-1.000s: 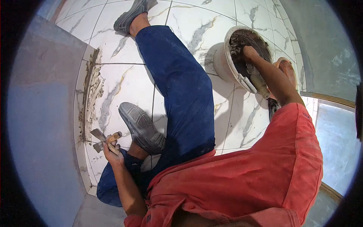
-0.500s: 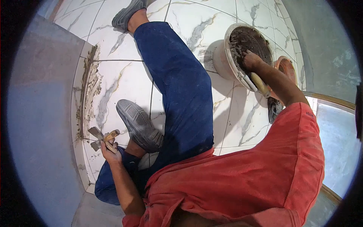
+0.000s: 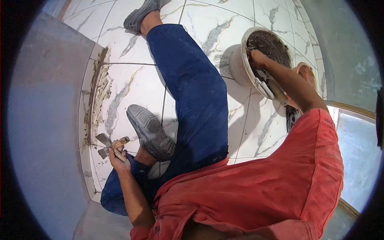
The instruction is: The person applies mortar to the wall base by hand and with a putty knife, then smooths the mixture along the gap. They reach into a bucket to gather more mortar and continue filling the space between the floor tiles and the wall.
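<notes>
My left hand is closed around two putty knives with wooden handles; their flat metal blades point toward the wall. My right hand reaches inside the rim of a white bucket that holds wet grey mortar. Its fingers look curled down at the mortar near the inner wall, their tips hidden, so what they grip does not show. A tool with a wooden handle leans at the bucket's near rim, beneath my right forearm.
Rough mortar lines the tile edge along the left wall. An orange bucket stands behind the white one, with a dark shoe nearby. My legs stretch across the marbled floor tiles.
My right hand has shifted slightly left and deeper against the bucket's inner wall. My left hand keeps hold of the putty knives. The whole view has shifted a little.
</notes>
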The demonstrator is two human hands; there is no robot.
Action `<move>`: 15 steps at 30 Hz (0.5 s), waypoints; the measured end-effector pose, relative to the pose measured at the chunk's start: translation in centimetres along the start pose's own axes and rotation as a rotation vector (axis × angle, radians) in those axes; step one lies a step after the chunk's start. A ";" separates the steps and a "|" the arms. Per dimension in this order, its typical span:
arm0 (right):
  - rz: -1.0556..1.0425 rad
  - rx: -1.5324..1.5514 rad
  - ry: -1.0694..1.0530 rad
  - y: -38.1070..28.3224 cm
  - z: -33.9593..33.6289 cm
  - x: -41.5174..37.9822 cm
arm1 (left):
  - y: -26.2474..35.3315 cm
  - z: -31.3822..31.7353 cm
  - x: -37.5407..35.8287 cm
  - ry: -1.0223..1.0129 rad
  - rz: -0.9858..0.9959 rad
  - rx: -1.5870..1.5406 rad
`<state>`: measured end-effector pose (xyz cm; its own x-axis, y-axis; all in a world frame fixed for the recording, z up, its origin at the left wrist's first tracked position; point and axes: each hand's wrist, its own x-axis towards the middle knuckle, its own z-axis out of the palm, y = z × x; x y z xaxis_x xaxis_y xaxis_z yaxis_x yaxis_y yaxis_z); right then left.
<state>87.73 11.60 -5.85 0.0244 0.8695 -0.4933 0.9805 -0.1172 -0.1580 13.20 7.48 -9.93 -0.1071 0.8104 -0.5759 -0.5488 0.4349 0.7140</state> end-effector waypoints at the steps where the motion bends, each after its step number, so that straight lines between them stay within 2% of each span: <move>1: -0.032 -0.092 -0.010 1.5 2.2 1.0 | 0.0 -0.1 0.0 0.006 0.004 0.009; 5: -0.056 -0.043 -0.045 2.6 5.6 1.6 | -0.1 -0.3 0.1 0.016 0.010 0.020; 9: 0.006 0.120 0.027 4.1 8.9 2.3 | -0.1 -0.2 0.1 0.003 0.018 0.024; 12: 0.094 0.298 -0.125 1.4 6.0 0.9 | -0.3 -0.5 0.2 0.006 0.018 0.008; 13: 0.130 0.669 -0.126 2.1 7.2 1.5 | -0.4 -0.7 0.4 0.007 0.022 0.012; 15: 0.138 0.773 -0.139 2.6 8.2 2.1 | -0.5 -1.2 0.6 0.015 0.034 0.021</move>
<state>88.79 9.18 -14.27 0.0609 0.7610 -0.6459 0.5560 -0.5633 -0.6113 12.45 7.29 -11.15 -0.1379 0.8188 -0.5572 -0.5269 0.4158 0.7413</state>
